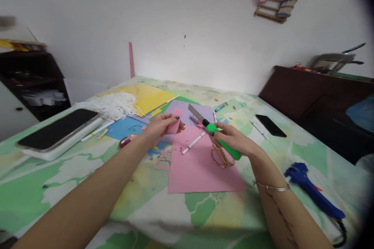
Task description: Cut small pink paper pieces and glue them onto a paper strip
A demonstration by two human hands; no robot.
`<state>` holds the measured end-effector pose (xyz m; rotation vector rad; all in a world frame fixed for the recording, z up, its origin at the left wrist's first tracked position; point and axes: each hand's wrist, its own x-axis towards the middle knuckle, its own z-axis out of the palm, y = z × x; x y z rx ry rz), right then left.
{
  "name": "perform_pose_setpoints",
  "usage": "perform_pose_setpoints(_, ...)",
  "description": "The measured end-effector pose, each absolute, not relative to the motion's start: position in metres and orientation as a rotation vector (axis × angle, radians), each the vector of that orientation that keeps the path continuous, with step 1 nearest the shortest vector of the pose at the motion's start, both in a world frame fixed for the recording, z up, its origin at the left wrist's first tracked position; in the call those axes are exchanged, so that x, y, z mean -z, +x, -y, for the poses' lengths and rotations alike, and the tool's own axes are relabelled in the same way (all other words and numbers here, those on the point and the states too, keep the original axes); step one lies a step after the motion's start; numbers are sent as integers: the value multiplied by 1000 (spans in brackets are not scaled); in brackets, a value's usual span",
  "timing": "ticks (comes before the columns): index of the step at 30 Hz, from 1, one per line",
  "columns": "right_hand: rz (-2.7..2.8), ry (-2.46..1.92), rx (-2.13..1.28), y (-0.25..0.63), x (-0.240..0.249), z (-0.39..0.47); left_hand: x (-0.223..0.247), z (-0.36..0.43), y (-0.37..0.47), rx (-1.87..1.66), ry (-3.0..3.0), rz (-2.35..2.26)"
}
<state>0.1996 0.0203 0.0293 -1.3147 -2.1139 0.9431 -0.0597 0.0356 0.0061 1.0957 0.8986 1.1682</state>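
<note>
My left hand [163, 126] is closed on a small pink piece of paper [174, 121], thumb on its front. In my right hand [230, 138] is a green utility knife [224, 143], its grey blade out and angled up to the left, near the pink piece but apart from it. Below both hands lies a large pink sheet [201, 175], with a lilac sheet [201, 109] beyond it. Gold-handled scissors [222, 157] rest under the knife, their blades partly hidden. A white marker [193, 143] lies on the pink sheet between my hands.
A blue glue gun [315, 190] lies at the right, below a black phone [270, 125]. At the left are another phone [58, 128] on a white box, white yarn [113, 105], a blue sheet [124, 127] and a yellow sheet [154, 97]. Cut pink letters [162, 162] lie beside the pink sheet.
</note>
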Motion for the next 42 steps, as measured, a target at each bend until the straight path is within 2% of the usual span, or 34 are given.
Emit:
perform_pose_setpoints(6,2254,-1353,-415,194,-26,-23,-8,-36,-60,-1136,1151,-907)
perform_pose_setpoints(9,2269,-1369,-254,192,-27,-22,-7,-37,-60,-1144,1132,-899)
perform_pose_setpoints(28,2299,-1421,-193,191,-24,-23,-9,-33,-60,-1087,1236,-866)
perform_pose_setpoints(42,2288,-1535,102,180,-18,-21,-6,-31,-56,-949,1278,-762)
